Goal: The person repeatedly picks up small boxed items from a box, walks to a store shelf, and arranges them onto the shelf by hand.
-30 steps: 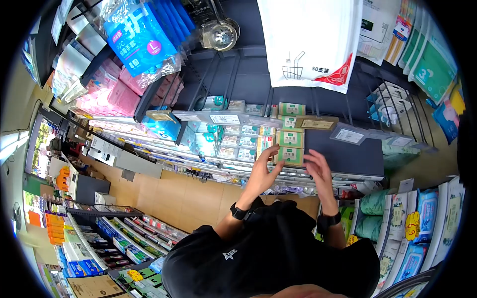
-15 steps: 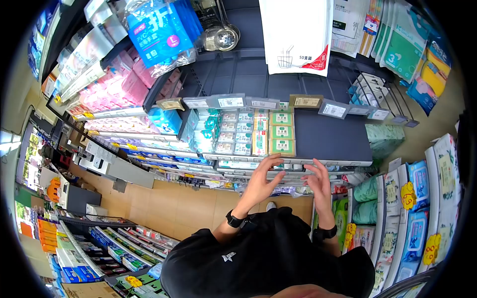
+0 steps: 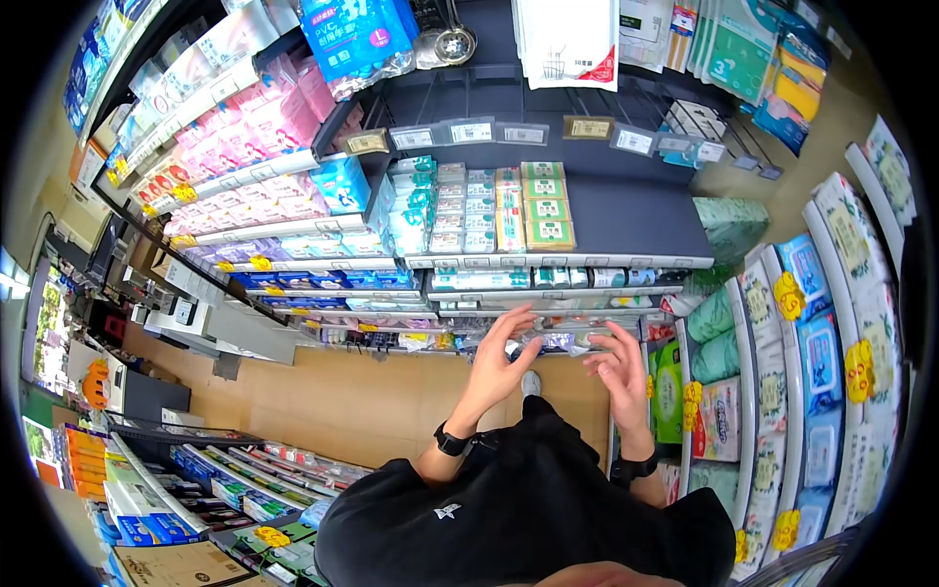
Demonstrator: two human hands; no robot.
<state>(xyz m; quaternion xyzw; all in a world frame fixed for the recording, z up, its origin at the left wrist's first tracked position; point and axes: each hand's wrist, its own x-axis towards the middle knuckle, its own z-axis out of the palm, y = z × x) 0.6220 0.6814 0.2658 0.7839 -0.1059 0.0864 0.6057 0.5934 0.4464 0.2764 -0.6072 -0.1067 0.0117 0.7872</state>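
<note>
Both the left hand (image 3: pixel 499 360) and the right hand (image 3: pixel 616 374) are open, held apart from each other with fingers bent and palms turned partly inward, and nothing shows in either grasp. Each wrist wears 1 black band, the left band (image 3: pixel 451 439) and the right band (image 3: pixel 638 468). From the gap between the hands, a column of green packs (image 3: pixel 548 208) stands at 12 o'clock on a dark shelf (image 3: pixel 631 215), well apart from the fingertips. Cream-and-orange packs (image 3: pixel 509 217) adjoin that column on its 9 o'clock side. A row of price tags (image 3: pixel 471 131) runs above, and a white bag (image 3: pixel 565 49) hangs higher at 12 o'clock, with a metal ladle (image 3: pixel 454 45) at 11 o'clock. Pink packs (image 3: pixel 281 119) fill shelving at 10 o'clock; blue packs (image 3: pixel 820 354) line the rack at 3 o'clock. A bright green pack (image 3: pixel 667 391) sits near the right hand, at its 4 o'clock. 1 pale shoe (image 3: pixel 531 383) shows at 4 o'clock from the left hand, on a tan floor (image 3: pixel 323 396).
</note>
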